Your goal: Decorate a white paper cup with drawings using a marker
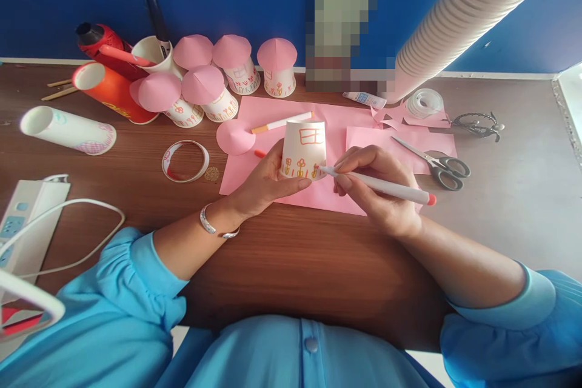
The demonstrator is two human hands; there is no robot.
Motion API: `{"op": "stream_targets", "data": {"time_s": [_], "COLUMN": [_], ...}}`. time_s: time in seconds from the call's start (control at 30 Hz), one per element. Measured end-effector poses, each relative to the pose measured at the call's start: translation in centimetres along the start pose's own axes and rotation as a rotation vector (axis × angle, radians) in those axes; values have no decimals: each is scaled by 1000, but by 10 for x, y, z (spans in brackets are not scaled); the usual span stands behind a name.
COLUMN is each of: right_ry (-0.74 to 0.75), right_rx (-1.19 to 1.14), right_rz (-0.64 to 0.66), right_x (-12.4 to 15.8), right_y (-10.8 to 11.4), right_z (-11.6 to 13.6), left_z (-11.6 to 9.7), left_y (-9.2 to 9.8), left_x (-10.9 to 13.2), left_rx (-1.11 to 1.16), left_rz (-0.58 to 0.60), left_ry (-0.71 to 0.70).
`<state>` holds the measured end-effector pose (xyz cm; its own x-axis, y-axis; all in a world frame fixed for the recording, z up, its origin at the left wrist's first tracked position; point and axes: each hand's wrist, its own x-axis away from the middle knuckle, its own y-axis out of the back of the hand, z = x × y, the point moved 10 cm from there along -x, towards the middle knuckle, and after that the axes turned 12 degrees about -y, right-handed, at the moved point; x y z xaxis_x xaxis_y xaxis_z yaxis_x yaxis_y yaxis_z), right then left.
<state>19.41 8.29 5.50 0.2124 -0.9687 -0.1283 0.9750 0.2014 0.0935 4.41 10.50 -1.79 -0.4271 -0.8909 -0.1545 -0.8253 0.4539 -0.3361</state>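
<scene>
My left hand [266, 182] is closed round an upturned white paper cup [305, 144] that stands on a pink paper sheet [336, 124]. An orange window and small flowers are drawn on the cup. My right hand [379, 191] grips a white marker [386, 187] with an orange end, its tip touching the cup's lower right edge. A loose pink paper cone [235, 136] lies just left of the cup. A second orange marker [282, 123] rests on the pink sheet behind it.
Several cup houses with pink cone roofs [231, 76] stand at the back. Scissors [436, 160], a tape roll [185, 160], a tall stack of cups [459, 18], an orange tube [111, 90], a white tube [68, 130] and a power strip [20, 218] lie around.
</scene>
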Motion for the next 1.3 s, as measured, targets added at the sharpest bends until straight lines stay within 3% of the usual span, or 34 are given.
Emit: {"op": "stream_targets", "data": {"time_s": [1.3], "right_ry": [-48], "right_rx": [23], "right_rz": [-21], "right_x": [1], "right_y": [1], "right_z": [-2], "left_z": [3], "left_y": [3], "left_x": [1], "left_rx": [-6], "left_rz": [6], "left_ry": [-5]}}
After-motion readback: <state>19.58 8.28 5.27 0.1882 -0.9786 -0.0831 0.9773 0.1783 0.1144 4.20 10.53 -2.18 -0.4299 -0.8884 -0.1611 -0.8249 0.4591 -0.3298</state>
